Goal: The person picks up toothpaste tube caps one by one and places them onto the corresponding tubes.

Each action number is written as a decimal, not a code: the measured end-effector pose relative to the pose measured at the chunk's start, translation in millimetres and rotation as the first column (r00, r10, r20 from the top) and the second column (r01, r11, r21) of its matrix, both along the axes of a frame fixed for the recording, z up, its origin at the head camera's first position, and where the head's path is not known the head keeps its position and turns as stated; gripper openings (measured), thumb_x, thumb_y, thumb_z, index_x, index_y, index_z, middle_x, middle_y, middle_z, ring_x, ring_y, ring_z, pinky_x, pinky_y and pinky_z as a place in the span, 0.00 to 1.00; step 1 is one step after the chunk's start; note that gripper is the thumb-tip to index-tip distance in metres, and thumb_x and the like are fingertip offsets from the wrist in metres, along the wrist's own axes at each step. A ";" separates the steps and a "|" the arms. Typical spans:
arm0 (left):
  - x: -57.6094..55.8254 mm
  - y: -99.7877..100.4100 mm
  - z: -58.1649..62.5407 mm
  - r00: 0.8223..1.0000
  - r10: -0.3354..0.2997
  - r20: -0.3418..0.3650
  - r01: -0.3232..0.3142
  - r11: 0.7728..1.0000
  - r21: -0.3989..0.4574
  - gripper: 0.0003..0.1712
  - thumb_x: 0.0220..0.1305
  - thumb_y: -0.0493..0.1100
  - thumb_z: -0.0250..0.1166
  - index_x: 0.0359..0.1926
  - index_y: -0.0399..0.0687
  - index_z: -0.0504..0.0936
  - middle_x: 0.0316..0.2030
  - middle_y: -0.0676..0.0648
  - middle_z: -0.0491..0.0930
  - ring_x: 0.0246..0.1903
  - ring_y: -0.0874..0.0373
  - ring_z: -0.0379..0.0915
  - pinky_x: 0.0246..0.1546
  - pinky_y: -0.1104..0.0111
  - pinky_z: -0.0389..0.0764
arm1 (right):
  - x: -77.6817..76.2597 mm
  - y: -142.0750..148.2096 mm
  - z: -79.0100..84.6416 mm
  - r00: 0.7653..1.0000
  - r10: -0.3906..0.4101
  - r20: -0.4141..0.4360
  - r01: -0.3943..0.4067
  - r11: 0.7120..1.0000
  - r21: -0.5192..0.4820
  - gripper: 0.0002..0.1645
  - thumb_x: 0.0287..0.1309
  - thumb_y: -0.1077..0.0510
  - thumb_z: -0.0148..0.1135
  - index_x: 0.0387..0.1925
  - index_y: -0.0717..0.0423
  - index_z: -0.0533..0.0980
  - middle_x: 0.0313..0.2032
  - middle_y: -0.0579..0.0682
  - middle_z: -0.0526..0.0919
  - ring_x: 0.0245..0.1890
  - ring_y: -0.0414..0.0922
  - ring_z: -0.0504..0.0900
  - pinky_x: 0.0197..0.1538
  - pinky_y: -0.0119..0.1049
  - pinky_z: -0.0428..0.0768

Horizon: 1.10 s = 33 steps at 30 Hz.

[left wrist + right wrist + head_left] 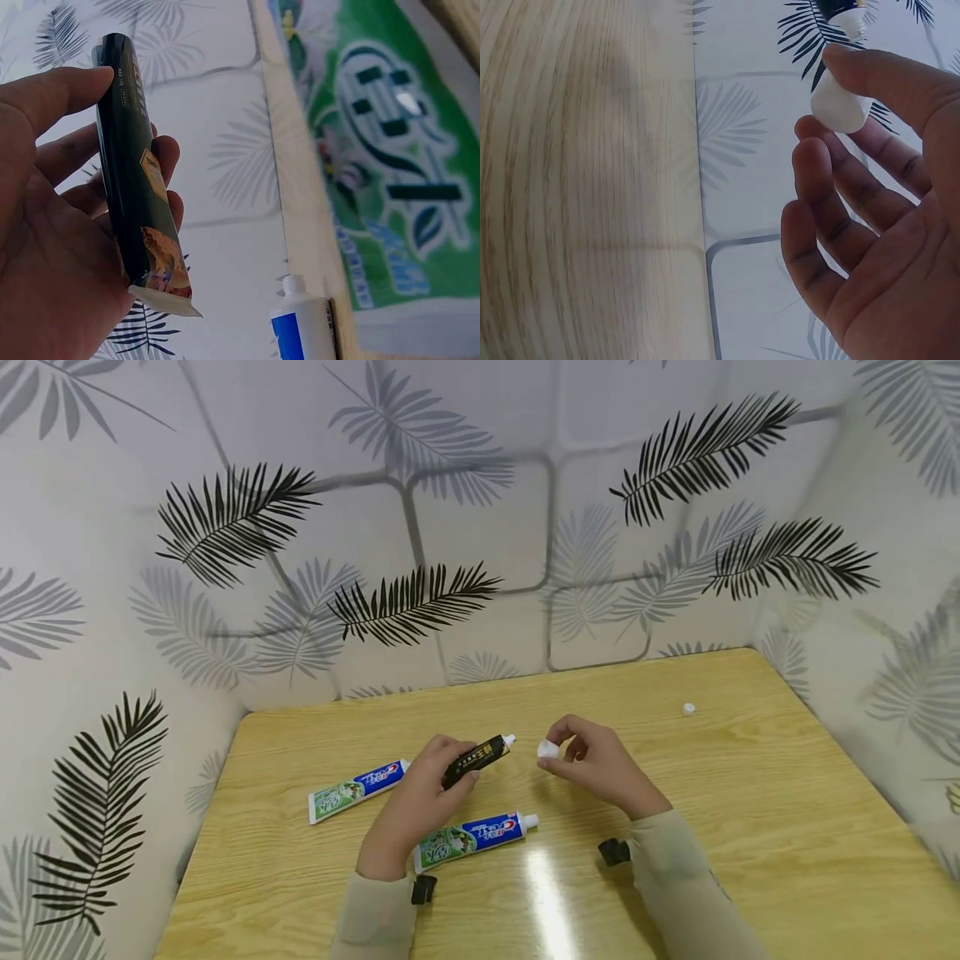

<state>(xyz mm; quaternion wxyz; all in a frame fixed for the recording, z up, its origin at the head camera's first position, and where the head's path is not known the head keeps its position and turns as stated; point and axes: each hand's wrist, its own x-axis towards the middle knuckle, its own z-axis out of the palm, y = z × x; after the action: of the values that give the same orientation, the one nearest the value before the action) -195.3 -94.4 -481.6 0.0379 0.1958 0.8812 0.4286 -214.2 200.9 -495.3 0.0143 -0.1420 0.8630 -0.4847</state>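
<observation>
- While the left grip point(426, 789) holds a black tube point(474, 761) at mid-frame, the right grip point(600, 768) pinches a white cap point(548, 750) near its nozzle point(510, 740).
- Likely light and squeezable, the tube suits a shoulder hold.
- Left of center, a blue-green tube point(358, 791); below, a second blue-green tube point(480, 839) crowds the left wrist.

**Wood-grain table point(750, 827) and what lies on it**

The yellowish top has rounded far corners and a bright glare streak point(547, 902) (reflected light, near the front). A blue-and-green toothpaste tube point(352, 792) lies slantwise on the left; a matching second tube point(480, 834) lies closer to the front, its white tip pointing right. Well apart, toward the far right corner, sits a small white cap point(688, 709).
</observation>
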 end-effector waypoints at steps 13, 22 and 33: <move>3.1 6.1 -1.0 0.997 -0.070 -0.031 0.069 0.997 -0.040 0.21 0.75 0.44 0.68 0.66 0.49 0.82 0.57 0.49 0.82 0.49 0.59 0.78 0.53 0.58 0.83 | -0.1 -5.8 -3.3 0.995 0.092 -0.024 -0.092 0.996 -0.002 0.17 0.66 0.50 0.76 0.53 0.45 0.85 0.46 0.44 0.86 0.36 0.46 0.82 0.39 0.39 0.83; 2.3 9.8 -8.6 0.991 -0.123 -0.050 0.120 0.992 -0.050 0.20 0.76 0.42 0.67 0.65 0.48 0.82 0.55 0.49 0.82 0.50 0.58 0.78 0.53 0.59 0.83 | 2.0 -9.1 -2.7 0.993 0.114 -0.039 -0.114 0.993 0.002 0.15 0.66 0.51 0.75 0.52 0.43 0.85 0.47 0.44 0.86 0.35 0.46 0.82 0.40 0.41 0.84; 2.4 10.9 -10.4 0.990 -0.139 -0.007 0.138 0.989 -0.046 0.21 0.76 0.42 0.67 0.67 0.49 0.81 0.57 0.50 0.82 0.48 0.60 0.79 0.52 0.60 0.84 | 2.0 -9.3 -1.4 0.987 0.157 -0.036 -0.156 0.988 0.015 0.16 0.67 0.53 0.74 0.54 0.49 0.84 0.47 0.44 0.86 0.35 0.43 0.83 0.42 0.38 0.84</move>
<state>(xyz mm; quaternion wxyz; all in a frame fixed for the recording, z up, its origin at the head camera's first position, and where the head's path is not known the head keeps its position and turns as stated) -192.9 -83.6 -492.0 0.0676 0.2576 0.8752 0.4038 -212.2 191.6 -496.8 0.0369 -0.2182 0.8521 -0.4742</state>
